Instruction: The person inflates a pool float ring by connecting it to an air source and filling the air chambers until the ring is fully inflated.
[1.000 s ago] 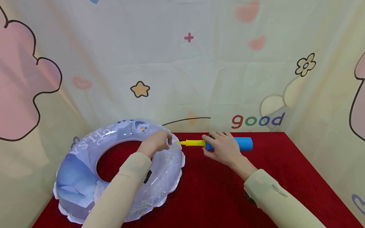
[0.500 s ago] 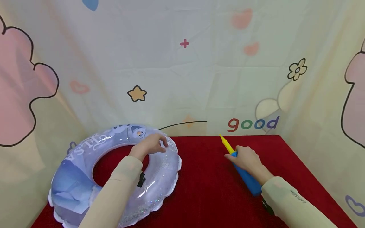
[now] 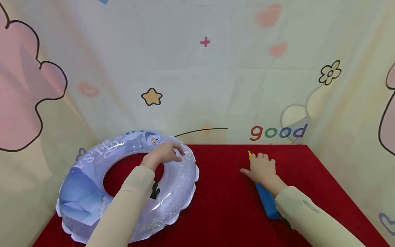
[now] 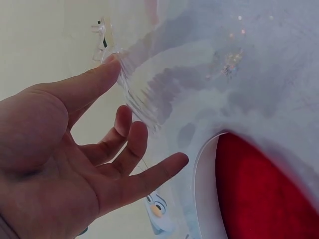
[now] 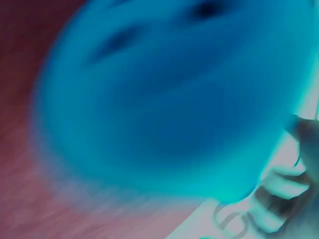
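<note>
An inflated swim ring (image 3: 182, 178), pale purple and clear with glitter and a snowman print, lies at the left. My left hand (image 3: 165, 152) is over its far right part, fingers apart and relaxed, holding nothing. In the left wrist view the thumb tip comes right at the ring's edge, near a clear valve (image 4: 103, 37). A blue hand pump (image 3: 266, 202) with a yellow nozzle (image 3: 249, 155) slants under my right hand (image 3: 262, 169). That hand's fingers lie extended over the pump, its thumb spread away to the left. The pump's blue end fills the right wrist view, blurred.
Both things are on a red cloth-covered table (image 3: 222, 206). A printed fabric backdrop (image 3: 191, 85) rises behind the table's far edge and along both sides. The ring's far edge reaches close to it.
The pump has swung from lying crosswise with its nozzle at the ring to pointing away, farther right. My right hand moved right with it and its thumb spread; my left fingers loosened over the ring.
</note>
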Tool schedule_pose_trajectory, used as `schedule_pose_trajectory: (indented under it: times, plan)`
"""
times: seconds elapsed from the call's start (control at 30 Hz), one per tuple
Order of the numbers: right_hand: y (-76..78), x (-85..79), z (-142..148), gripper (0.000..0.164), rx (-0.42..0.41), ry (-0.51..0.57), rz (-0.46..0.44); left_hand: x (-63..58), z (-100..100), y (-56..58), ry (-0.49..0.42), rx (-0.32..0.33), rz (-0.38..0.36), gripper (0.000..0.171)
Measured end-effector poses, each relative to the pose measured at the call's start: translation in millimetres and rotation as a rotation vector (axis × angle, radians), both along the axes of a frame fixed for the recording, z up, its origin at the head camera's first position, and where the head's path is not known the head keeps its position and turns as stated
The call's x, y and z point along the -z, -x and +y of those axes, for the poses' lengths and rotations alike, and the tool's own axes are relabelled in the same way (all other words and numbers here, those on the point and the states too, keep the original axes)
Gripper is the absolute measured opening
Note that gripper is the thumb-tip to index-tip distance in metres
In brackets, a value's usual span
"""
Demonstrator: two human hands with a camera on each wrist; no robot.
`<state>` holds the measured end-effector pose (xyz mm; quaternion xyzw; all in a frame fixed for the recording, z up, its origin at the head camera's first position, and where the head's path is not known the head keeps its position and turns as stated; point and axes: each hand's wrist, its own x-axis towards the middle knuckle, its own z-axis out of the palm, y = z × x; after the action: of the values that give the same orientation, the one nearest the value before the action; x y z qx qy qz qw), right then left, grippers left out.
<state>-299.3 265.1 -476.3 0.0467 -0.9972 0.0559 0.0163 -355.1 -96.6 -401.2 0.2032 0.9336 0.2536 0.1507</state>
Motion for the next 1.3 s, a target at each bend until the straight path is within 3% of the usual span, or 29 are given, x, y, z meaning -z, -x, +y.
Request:
schedule_pose_trajectory:
  times: [0.1, 0.2, 0.37, 0.53, 0.73, 0.9, 1.13, 1.3]
  plan:
    - [9.2, -2.7, -34, 0.04, -0.181, 0.154, 0.095, 0.1, -1, 1.1, 0.002, -0.006, -0.008, 0.019]
    - [16.1, -2.9, -73, 0.021, -0.317, 0.465, 0.055, 0.2, -1, 1.4, 0.001, -0.009, -0.013, 0.019]
    - [22.0, 3.6, -122, 0.019, -0.31, 0.879, -0.026, 1.0, -1, 1.6, 0.0, -0.018, -0.01, 0.019]
    - [24.5, 10.3, -142, 0.019, -0.268, 1.131, -0.054, 1.9, -2, 1.8, 0.0, -0.035, -0.017, 0.017]
    - [29.4, 15.0, -151, 0.018, -0.306, 1.198, -0.02, 4.1, -3, 3.1, 0.005, -0.023, 0.001, 0.017]
    - [32.9, 13.7, -156, 0.017, -0.283, 1.213, -0.047, 4.7, -2, 2.2, -0.004, -0.022, 0.002, 0.015]
    - [39.6, -2.2, -163, 0.017, -0.162, 1.212, -0.219, 5.4, 0, 1.8, -0.021, -0.013, 0.012, 0.012]
    - [45.1, -8.6, -161, 0.017, -0.128, 1.247, -0.363, 5.9, -1, 2.0, -0.006, 0.001, 0.025, 0.01]
